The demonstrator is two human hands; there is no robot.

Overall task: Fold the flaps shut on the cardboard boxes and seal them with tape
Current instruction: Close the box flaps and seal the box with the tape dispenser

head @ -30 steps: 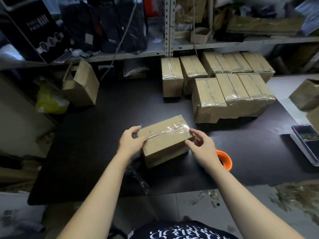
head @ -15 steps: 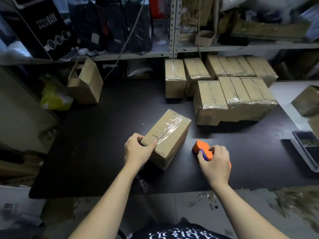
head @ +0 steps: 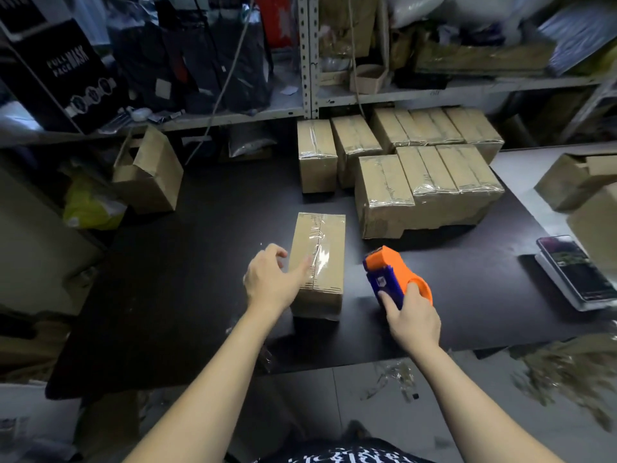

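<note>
A closed cardboard box (head: 325,248) lies lengthwise on the black table (head: 200,295), with clear tape along its top seam. My left hand (head: 272,279) is at the box's left side, thumb lying over the top near edge and fingers spread loosely. My right hand (head: 412,317) grips an orange and blue tape dispenser (head: 390,274) just right of the box, its cutter end pointing away from me.
Several taped boxes (head: 430,172) are stacked at the back right under a cluttered shelf (head: 400,91). An open box (head: 150,172) stands at the back left. Untaped boxes (head: 574,182) and a phone on a scale (head: 581,272) sit at the right edge.
The box turned from slanted to lengthwise and slid forward. My right hand picked up the tape dispenser and lifted it beside the box. My left hand's grip loosened.
</note>
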